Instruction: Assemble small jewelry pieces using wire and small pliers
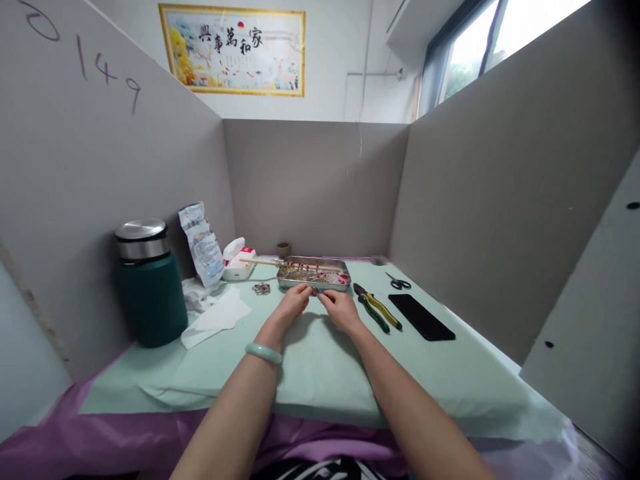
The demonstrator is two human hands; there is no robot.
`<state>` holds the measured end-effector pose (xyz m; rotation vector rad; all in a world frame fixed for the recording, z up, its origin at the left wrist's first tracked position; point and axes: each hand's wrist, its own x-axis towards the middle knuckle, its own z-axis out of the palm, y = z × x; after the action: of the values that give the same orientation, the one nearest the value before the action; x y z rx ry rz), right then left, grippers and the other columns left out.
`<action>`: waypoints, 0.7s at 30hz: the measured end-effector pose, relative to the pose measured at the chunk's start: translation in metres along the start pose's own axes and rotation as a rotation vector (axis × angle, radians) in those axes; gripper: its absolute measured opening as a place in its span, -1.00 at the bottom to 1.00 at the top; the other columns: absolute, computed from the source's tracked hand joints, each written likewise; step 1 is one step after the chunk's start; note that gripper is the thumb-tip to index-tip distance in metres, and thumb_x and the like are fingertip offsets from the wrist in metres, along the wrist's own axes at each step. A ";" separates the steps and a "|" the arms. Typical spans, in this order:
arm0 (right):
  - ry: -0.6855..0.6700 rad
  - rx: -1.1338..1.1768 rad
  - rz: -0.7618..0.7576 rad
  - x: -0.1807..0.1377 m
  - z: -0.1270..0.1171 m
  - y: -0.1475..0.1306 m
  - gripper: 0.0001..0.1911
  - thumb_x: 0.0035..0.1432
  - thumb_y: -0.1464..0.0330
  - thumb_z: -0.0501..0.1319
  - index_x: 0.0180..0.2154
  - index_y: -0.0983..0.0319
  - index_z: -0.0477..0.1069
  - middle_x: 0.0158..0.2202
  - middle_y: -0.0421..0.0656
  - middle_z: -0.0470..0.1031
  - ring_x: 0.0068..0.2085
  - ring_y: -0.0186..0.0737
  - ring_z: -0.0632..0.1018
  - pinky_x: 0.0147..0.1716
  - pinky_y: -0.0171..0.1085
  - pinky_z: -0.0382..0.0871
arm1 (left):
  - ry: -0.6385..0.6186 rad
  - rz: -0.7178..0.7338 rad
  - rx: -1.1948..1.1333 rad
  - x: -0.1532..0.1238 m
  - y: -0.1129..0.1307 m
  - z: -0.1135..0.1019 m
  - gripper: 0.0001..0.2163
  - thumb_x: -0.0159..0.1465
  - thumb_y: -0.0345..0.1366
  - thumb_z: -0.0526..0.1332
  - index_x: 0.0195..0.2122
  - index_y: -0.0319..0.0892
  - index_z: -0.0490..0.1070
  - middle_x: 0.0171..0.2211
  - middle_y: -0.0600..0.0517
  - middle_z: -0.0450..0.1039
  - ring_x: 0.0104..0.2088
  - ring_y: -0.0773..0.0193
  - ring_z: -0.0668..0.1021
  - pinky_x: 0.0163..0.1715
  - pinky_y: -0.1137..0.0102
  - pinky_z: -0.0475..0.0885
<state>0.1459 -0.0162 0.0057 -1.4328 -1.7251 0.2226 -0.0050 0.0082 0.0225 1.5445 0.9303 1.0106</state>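
My left hand [294, 304], with a pale green bangle [263, 353] on its wrist, is closed in a pinch just in front of the metal tray [285, 283]. Close beside it, my right hand [341, 311] is pinched shut too. A small greyish metallic piece [317, 291] shows between the fingertips; its kind is too small to make out. Red, gold and clear beads and small parts [313, 274] fill much of the tray. A wooden stick [260, 261] reaches over its left side. Left of the tray lies a little heap of red and silver beadwork [261, 289].
Right of my hands lie cutting pliers [377, 308], black scissors [399, 283] and a black phone-like slab [421, 317]. At left stand a green flask [153, 287], a foil pouch [203, 244], a tissue pack [240, 264] and white paper [216, 320]. Grey partitions [316, 187] enclose the table.
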 end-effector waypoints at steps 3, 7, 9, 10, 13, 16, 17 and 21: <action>-0.012 0.011 -0.006 0.000 0.001 0.001 -0.67 0.14 0.18 0.04 -0.36 0.18 0.53 -0.48 -0.22 0.51 -0.44 -0.29 0.43 -0.47 -0.38 0.13 | 0.003 -0.006 0.005 0.001 -0.001 0.000 -0.82 0.20 -0.17 0.07 -0.38 -0.18 0.27 -0.70 0.22 -0.03 -0.72 0.50 0.03 -0.73 0.54 -0.13; -0.009 0.000 -0.008 -0.001 0.001 0.001 -0.66 0.14 0.18 0.04 -0.37 0.18 0.53 -0.49 -0.21 0.51 -0.46 -0.29 0.41 -0.49 -0.38 0.12 | 0.004 -0.012 0.011 0.000 0.000 0.000 -0.83 0.21 -0.18 0.06 -0.37 -0.18 0.27 -0.71 0.22 -0.03 -0.72 0.49 0.04 -0.73 0.54 -0.12; -0.001 -0.008 -0.010 -0.001 0.000 0.000 -0.65 0.14 0.18 0.03 -0.37 0.19 0.53 -0.50 -0.21 0.50 -0.46 -0.30 0.40 -0.49 -0.38 0.11 | 0.012 -0.014 0.017 0.000 0.000 0.000 -0.83 0.21 -0.18 0.06 -0.38 -0.18 0.27 -0.71 0.22 -0.02 -0.72 0.49 0.05 -0.73 0.53 -0.12; 0.000 -0.011 -0.011 -0.001 0.000 -0.001 -0.65 0.14 0.18 0.03 -0.38 0.19 0.53 -0.50 -0.21 0.50 -0.46 -0.30 0.40 -0.50 -0.38 0.10 | 0.014 -0.016 0.021 0.000 0.000 0.000 -0.83 0.20 -0.18 0.06 -0.38 -0.18 0.27 -0.71 0.22 -0.01 -0.72 0.49 0.05 -0.72 0.53 -0.12; -0.004 -0.013 -0.005 -0.001 -0.001 -0.002 -0.65 0.14 0.18 0.03 -0.39 0.19 0.53 -0.52 -0.21 0.49 -0.47 -0.30 0.39 -0.50 -0.38 0.09 | 0.012 -0.017 0.029 0.000 0.001 0.000 -0.82 0.20 -0.17 0.07 -0.38 -0.18 0.27 -0.71 0.22 -0.01 -0.73 0.49 0.04 -0.72 0.53 -0.13; -0.015 -0.001 -0.004 -0.001 -0.001 -0.001 -0.65 0.14 0.18 0.03 -0.38 0.19 0.53 -0.51 -0.22 0.49 -0.46 -0.30 0.40 -0.50 -0.38 0.10 | 0.010 -0.013 0.029 0.000 0.001 0.000 -0.82 0.19 -0.16 0.08 -0.39 -0.17 0.27 -0.72 0.22 -0.02 -0.73 0.49 0.05 -0.72 0.53 -0.12; -0.020 0.002 -0.004 -0.001 -0.001 -0.001 -0.65 0.14 0.18 0.04 -0.36 0.19 0.53 -0.50 -0.22 0.50 -0.45 -0.30 0.41 -0.49 -0.38 0.10 | 0.011 -0.010 0.029 0.000 0.001 0.000 -0.82 0.19 -0.16 0.07 -0.39 -0.17 0.28 -0.72 0.22 -0.02 -0.73 0.49 0.05 -0.72 0.53 -0.12; -0.026 -0.017 0.003 -0.001 -0.001 -0.001 -0.66 0.14 0.18 0.05 -0.34 0.18 0.54 -0.48 -0.22 0.51 -0.45 -0.30 0.41 -0.49 -0.38 0.10 | 0.007 -0.001 0.021 -0.001 0.001 0.000 -0.83 0.20 -0.18 0.06 -0.38 -0.18 0.28 -0.72 0.22 -0.02 -0.73 0.49 0.05 -0.72 0.53 -0.13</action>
<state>0.1457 -0.0180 0.0063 -1.4506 -1.7504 0.2292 -0.0048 0.0071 0.0237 1.5589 0.9491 1.0088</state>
